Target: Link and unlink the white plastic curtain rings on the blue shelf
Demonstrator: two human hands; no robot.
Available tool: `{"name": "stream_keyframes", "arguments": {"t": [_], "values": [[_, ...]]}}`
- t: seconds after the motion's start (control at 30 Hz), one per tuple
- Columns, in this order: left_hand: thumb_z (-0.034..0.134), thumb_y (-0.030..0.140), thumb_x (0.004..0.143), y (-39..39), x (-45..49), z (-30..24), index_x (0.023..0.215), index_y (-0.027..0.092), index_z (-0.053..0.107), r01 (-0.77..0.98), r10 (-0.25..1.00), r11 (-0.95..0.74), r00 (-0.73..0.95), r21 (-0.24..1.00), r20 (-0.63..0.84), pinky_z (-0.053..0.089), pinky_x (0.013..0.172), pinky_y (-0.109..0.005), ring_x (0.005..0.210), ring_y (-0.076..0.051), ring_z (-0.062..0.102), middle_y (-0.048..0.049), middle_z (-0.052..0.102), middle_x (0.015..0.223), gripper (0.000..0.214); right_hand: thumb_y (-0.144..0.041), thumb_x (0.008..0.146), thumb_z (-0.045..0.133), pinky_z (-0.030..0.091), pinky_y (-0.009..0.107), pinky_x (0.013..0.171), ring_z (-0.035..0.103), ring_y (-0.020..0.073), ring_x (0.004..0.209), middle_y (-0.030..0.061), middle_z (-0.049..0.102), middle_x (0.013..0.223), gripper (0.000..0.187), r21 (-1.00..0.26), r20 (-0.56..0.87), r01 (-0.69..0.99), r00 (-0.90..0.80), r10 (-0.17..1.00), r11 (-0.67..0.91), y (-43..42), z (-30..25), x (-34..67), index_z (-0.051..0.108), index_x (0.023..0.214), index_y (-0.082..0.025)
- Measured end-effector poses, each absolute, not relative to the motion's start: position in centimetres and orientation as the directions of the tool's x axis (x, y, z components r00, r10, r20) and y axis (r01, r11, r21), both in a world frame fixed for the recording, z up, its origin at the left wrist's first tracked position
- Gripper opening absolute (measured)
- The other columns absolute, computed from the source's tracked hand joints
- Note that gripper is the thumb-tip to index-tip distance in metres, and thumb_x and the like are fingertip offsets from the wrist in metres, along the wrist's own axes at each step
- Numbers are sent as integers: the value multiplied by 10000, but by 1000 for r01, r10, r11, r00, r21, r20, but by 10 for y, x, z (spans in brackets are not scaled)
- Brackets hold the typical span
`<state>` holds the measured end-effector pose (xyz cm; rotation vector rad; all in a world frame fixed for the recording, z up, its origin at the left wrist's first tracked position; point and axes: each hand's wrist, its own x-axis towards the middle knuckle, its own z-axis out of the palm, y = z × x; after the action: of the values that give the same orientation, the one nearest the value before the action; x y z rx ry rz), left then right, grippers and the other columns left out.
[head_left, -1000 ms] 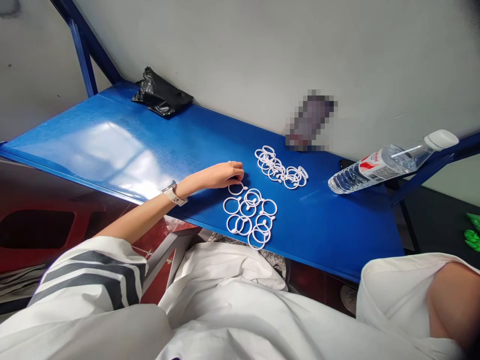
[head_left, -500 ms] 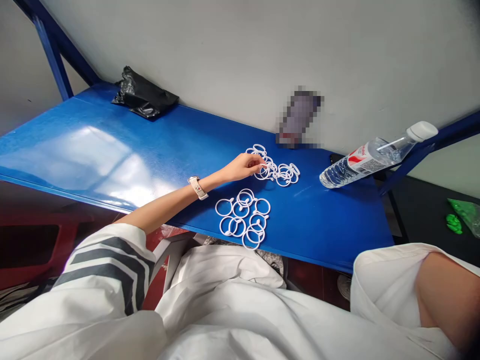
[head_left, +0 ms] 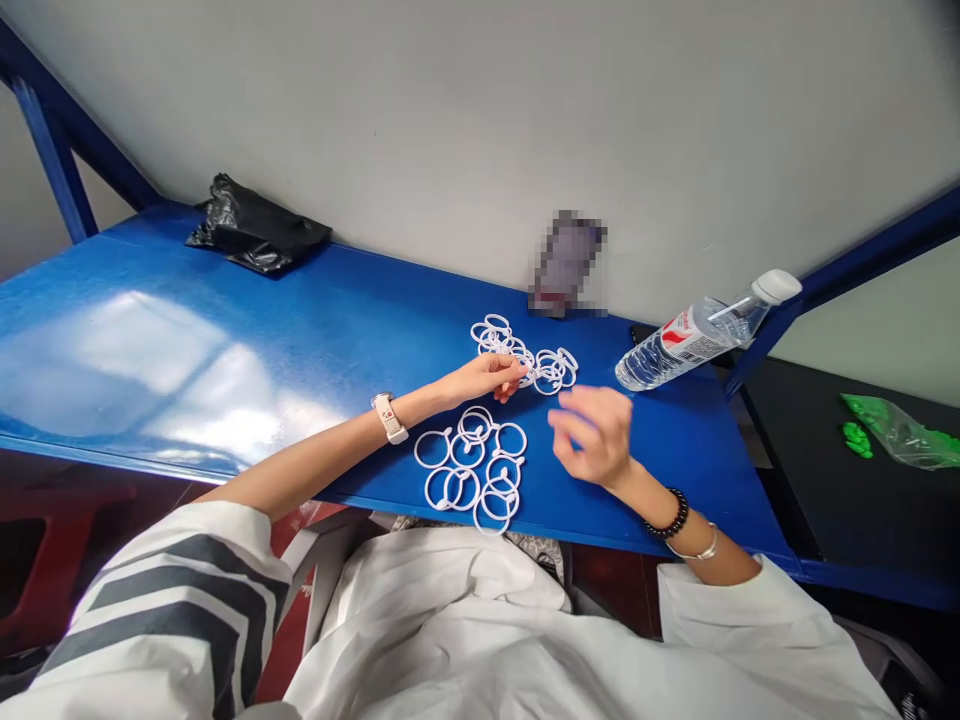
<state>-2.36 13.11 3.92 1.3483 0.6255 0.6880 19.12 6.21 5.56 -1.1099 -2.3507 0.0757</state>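
Observation:
My left hand [head_left: 495, 376], with a pale watch band on the wrist, is pinched at the near edge of the far pile of white plastic rings [head_left: 551, 372]. A white ring shows at its fingertips, partly hidden by the fingers. To the right, my right hand [head_left: 596, 437] hovers over the blue table. Its fingers are curled and slightly blurred, with a gap between thumb and forefinger and nothing visible in it. A second group of white rings [head_left: 433, 450], each with a small tab, lies spread near the front edge, some overlapping.
A clear water bottle [head_left: 667, 350] with a white cap stands at the right of the blue table [head_left: 360, 310]. A black plastic bag [head_left: 259, 230] lies back left. A pixelated object [head_left: 566, 262] is by the wall. Beyond the right end, a bag with green pieces [head_left: 900, 430] rests on a black surface.
My right hand has come into view from the right, over the table. My left hand has drawn slightly back from the far pile, toward me. The whole view has shifted a little.

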Motion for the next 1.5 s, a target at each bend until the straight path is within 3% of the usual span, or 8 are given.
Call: {"name": "stream_keyframes", "arguments": {"t": [0.1,0.3,0.47,0.67,1.07,1.17,1.37,1.5], "values": [[614,677,837,130,-24,41,680,145,505,-88,746,42,665,995,27,398,578,-227,568,-74,510,30,511,626,566,-343,996,482,502,491,964,582,294,1177,126,639,1232,293,-491,490,671,-314,813,555,76,49,181,595,1240,-226],[551,656,898,115,-29,44,779,142,565,-31,656,-9,754,999,29,372,557,-229,548,-78,449,38,488,607,528,-539,981,485,426,262,580,529,123,611,8,572,718,421,-935,55,292,-443,895,202,83,47,172,607,777,-191],[553,613,919,108,-32,46,709,145,521,-35,642,-5,766,999,30,308,555,-234,543,-73,381,40,450,594,514,-596,920,583,220,217,432,319,61,441,-67,446,594,411,-984,-151,13,-584,798,-177,73,47,172,527,814,-203],[629,671,837,106,-31,52,617,167,424,-94,581,115,814,989,9,212,527,-252,541,-76,280,51,351,582,587,-614,806,725,117,233,452,190,38,451,-84,363,576,489,-941,-180,-135,-578,796,-310,66,49,167,501,718,-188],[739,726,671,96,-24,60,535,189,396,-204,580,292,814,934,-4,253,558,-306,551,-102,261,39,322,555,652,-670,781,696,187,237,428,183,54,393,-101,255,511,597,-948,-52,-212,-633,773,-238,63,60,168,353,612,-210],[717,699,732,98,-27,63,561,189,402,-217,586,278,810,936,14,304,578,-303,551,-98,284,43,328,562,623,-675,799,672,191,237,418,187,54,397,-96,267,533,594,-958,-31,-207,-612,790,-197,66,61,172,344,620,-214],[618,561,892,111,-40,52,965,155,629,-62,694,-49,715,997,79,425,706,-278,743,-125,523,-50,619,892,412,-621,917,563,321,248,467,391,96,504,-24,506,658,432,-987,45,125,-384,922,100,85,51,183,607,817,-203],[584,438,939,119,-52,51,1105,162,629,141,728,-390,653,910,210,451,758,-282,904,-167,581,-109,635,1153,326,-513,984,500,505,332,681,611,195,746,59,659,817,374,-726,379,498,-287,880,475,93,44,193,672,866,-203]]}}
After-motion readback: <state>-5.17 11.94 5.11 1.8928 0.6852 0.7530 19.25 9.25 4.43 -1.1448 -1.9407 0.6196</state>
